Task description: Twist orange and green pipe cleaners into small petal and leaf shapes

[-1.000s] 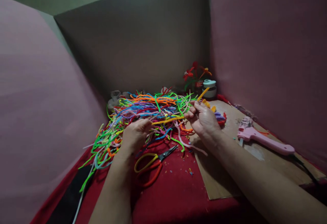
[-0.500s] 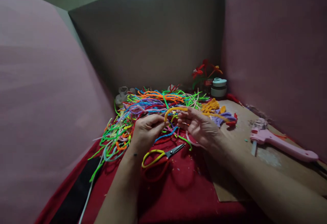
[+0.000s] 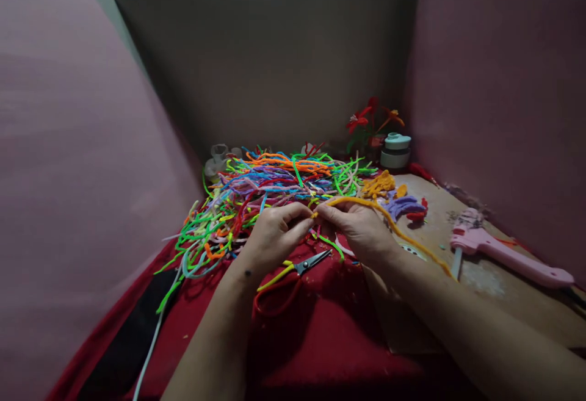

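Observation:
My left hand (image 3: 273, 234) and my right hand (image 3: 359, 227) meet at their fingertips above the red cloth (image 3: 320, 340). Both pinch one end of a long orange pipe cleaner (image 3: 403, 233). From the fingers it arcs right over my right wrist and trails down toward the cardboard sheet (image 3: 494, 285). Just behind my hands lies a big tangle of colourful pipe cleaners (image 3: 270, 190). Scissors with orange and yellow handles (image 3: 288, 279) lie on the cloth right below my hands.
A pink glue gun (image 3: 503, 254) lies on the cardboard at the right. Orange (image 3: 379, 184) and purple (image 3: 403, 205) pipe cleaner pieces, a small round container (image 3: 396, 150) and red-orange craft flowers (image 3: 366, 121) sit at the back right. Pink and grey panels wall in three sides.
The orange pipe cleaner, held stretched between my hands a second ago, was bent into an arch. Now my hands have closed together on one end and the rest trails right.

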Available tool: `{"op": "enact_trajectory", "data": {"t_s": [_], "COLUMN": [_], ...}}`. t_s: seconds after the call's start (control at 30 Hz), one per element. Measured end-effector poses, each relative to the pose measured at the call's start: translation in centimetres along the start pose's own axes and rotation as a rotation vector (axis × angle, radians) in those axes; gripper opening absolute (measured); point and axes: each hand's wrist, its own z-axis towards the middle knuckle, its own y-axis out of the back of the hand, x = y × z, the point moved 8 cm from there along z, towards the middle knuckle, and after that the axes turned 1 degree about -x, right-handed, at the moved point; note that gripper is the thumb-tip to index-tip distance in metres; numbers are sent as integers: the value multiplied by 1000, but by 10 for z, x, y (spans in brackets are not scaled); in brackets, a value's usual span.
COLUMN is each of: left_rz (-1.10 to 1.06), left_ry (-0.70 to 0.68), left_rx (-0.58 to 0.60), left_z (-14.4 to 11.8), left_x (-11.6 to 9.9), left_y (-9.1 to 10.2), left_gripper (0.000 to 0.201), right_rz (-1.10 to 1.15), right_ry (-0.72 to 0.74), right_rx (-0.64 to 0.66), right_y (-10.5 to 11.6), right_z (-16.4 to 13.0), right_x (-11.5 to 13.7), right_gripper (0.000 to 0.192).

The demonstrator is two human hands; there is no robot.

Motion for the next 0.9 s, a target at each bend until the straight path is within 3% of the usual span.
{"op": "enact_trajectory", "data": {"t_s": [0.17, 0.33, 0.53, 0.7, 0.83, 0.9], "left_rz": [-75, -282, -318, 57, 421, 614], "left_ry": [72, 160, 227, 285, 275, 306], "left_rx": [33, 104, 111, -27, 313, 360], "left_z": [1, -2, 0, -22, -65, -82], "left_x": [5, 13, 17, 23, 37, 49], "left_y": [0, -5, -5, 24, -3, -12], "left_gripper": [22, 24, 23, 23, 16, 15], "right_rz": [72, 255, 281, 43, 117, 173], "right_ry": [-69, -196, -166, 38, 19, -24], "right_rx": [-15, 69, 64, -139, -220, -232], "right_y": [3, -3, -3, 14, 23, 24], "right_z": [3, 3, 1, -1, 3, 6], "right_x": [-7, -20, -16, 7, 3, -5], "right_gripper": [30, 26, 22, 29, 23, 20]}}
